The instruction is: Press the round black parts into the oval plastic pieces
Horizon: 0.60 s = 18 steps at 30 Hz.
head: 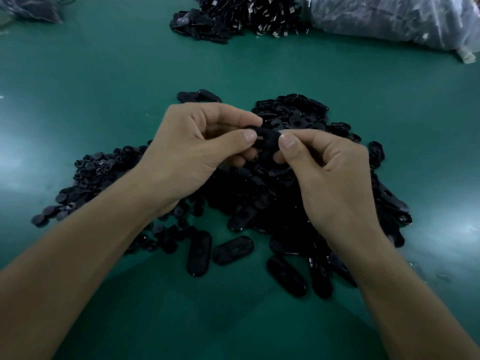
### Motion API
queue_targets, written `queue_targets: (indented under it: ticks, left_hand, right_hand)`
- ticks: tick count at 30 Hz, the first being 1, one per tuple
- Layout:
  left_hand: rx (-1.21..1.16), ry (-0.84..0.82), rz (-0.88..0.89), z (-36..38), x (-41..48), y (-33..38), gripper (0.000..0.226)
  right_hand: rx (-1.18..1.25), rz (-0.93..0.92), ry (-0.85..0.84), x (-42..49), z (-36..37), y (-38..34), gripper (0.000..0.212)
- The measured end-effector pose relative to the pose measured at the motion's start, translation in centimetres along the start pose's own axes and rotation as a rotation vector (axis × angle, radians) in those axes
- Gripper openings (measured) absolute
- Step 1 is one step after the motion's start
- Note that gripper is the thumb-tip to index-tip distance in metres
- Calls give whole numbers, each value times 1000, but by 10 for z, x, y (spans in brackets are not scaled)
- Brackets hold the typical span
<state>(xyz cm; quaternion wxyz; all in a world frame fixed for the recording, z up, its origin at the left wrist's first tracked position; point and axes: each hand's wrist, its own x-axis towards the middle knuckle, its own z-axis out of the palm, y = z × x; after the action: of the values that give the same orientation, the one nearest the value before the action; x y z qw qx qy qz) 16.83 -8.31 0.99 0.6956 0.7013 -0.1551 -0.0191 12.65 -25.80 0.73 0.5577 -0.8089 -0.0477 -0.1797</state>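
Both hands met just above the middle of the green counter [104, 74], sharing one oval plastic piece [267, 136]. The left hand [197, 149] pinched its left end between thumb and curled fingers, and the right hand [327, 172] pinched its right end the same way. Whether a round part sat in it could not be told. Beneath the hands lay a heap of oval pieces [293, 118], spreading toward 3 o'clock, with loose ovals [198, 253] at 6 o'clock. A pile of round black parts [98, 172] lay at 9 o'clock of the hands. Far off at 12 o'clock sat another dark heap [233, 19], and a clear plastic bag [389, 19] at 1 o'clock.
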Motion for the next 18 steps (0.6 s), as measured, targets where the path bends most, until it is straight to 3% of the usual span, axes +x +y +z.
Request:
queue_targets:
  ticks: [5,13,18]
  left_hand:
    - [-50,137,-9,-3,2,0,17]
    - [-38,283,-14,-11,7,-4,18]
    - [79,294,-8,-10,8,-3,16]
  right_hand:
    - [-213,-108,-25,-8,5,1,8]
    - [-631,-333,-465,-13,24,-12,26]
    - [-761,-401,-579,-11,36,-19,34]
